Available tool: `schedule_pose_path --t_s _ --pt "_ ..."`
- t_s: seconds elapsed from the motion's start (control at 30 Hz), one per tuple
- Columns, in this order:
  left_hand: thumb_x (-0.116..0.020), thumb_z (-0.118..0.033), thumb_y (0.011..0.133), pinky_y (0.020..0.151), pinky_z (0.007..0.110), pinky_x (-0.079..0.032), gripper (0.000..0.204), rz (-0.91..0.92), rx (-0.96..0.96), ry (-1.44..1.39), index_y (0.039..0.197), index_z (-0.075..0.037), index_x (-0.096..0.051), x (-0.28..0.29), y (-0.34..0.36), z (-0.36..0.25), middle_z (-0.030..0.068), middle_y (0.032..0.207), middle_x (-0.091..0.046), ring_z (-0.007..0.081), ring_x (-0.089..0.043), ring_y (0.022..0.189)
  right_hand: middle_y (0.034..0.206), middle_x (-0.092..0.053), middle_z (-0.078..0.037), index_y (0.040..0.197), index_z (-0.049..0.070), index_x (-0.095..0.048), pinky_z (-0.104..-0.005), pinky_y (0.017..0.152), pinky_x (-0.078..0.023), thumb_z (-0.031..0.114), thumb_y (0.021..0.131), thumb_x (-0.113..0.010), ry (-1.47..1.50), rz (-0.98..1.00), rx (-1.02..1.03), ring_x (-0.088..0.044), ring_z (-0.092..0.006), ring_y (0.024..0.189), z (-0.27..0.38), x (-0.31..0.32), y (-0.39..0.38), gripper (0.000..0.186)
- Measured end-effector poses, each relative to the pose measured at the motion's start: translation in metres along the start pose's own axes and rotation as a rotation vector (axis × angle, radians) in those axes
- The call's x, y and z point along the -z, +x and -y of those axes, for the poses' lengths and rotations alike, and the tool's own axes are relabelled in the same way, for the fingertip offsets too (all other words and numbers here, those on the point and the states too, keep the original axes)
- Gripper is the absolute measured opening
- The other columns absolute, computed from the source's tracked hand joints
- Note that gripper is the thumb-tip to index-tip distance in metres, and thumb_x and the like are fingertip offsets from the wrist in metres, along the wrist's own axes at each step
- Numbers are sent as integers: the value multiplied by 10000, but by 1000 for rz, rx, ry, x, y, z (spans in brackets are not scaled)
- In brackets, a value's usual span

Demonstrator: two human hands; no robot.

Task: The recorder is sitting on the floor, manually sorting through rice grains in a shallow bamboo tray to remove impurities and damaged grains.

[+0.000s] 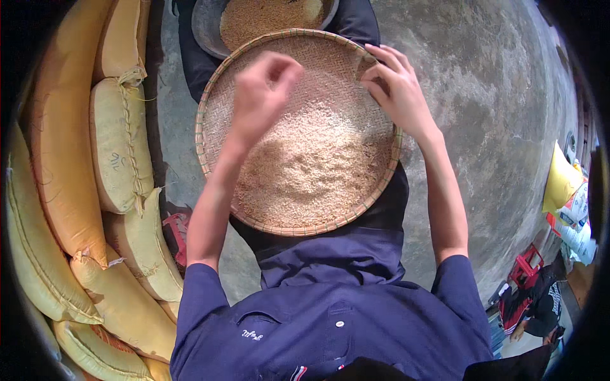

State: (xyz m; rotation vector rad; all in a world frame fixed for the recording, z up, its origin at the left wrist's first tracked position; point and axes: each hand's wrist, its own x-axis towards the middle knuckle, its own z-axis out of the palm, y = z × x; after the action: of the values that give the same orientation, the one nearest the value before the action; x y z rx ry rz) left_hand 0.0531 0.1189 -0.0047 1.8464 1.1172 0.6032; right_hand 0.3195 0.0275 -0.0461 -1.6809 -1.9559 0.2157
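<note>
A round woven bamboo tray (pixel 298 190) rests across my lap, spread with pale grains (pixel 311 152). My left hand (pixel 267 92), blurred, is raised over the tray's upper left with fingers curled into a pinch; whatever it holds is hidden. At the upper right rim, my right hand (pixel 397 92) has thumb and forefinger curled close and its other fingers reaching over the edge; anything between them is too small to make out. Beyond the tray, a dark basin (pixel 206 25) holds golden brown grain (pixel 257 19) between my legs.
Stacked orange and cream sacks (pixel 63 190) line the left side. Grey concrete floor (pixel 483 127) lies around me. At far right are a yellow bag (pixel 559 178) and a red plastic crate (pixel 524 270). Another person (pixel 543 305) in dark clothing is at the lower right.
</note>
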Motion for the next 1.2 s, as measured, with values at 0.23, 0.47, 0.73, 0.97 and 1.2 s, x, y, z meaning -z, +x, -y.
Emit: schedule_pose_path --t_s 0.23,0.47,0.73,0.97,1.2 --pt "-766 -200 988 767 270 -570 192 -551 -107 51 1136 -79 -785 60 46 30 44 960 -792 112 -719 847 1581 -530 -93 983 112 -702 -530 1206 -390 224 956 -760 0 73 -12 -398 -358 1518 1 -1 -12 129" --pt "-778 -157 966 809 257 -542 166 -44 274 181 1070 -29 -778 71 -33 33 27 943 -777 88 -692 862 1629 -460 -101 1024 95 -673 -526 1238 -353 195 996 -702 -104 171 95 -348 -345 1551 2 5 -3 108" --pt "-785 -179 958 711 262 -517 167 -112 317 179 1042 -35 -770 54 -67 33 22 848 -759 73 -655 759 1642 -438 -85 1076 76 -652 -522 1263 -339 137 1023 -640 -116 281 123 -322 -327 1567 3 12 4 81" --pt "-774 -194 976 640 250 -468 170 -121 291 146 1023 -31 -761 46 -60 16 -8 770 -696 43 -572 696 1633 -454 -80 1069 88 -665 -534 1264 -334 186 1034 -649 -172 175 45 -327 -333 1564 4 18 0 105" --pt "-762 -197 983 655 275 -498 179 -77 281 166 1030 -23 -759 37 -60 15 20 773 -707 67 -608 701 1609 -464 -125 1027 61 -689 -524 1229 -347 247 1017 -677 -209 172 81 -339 -349 1550 11 0 -7 186"
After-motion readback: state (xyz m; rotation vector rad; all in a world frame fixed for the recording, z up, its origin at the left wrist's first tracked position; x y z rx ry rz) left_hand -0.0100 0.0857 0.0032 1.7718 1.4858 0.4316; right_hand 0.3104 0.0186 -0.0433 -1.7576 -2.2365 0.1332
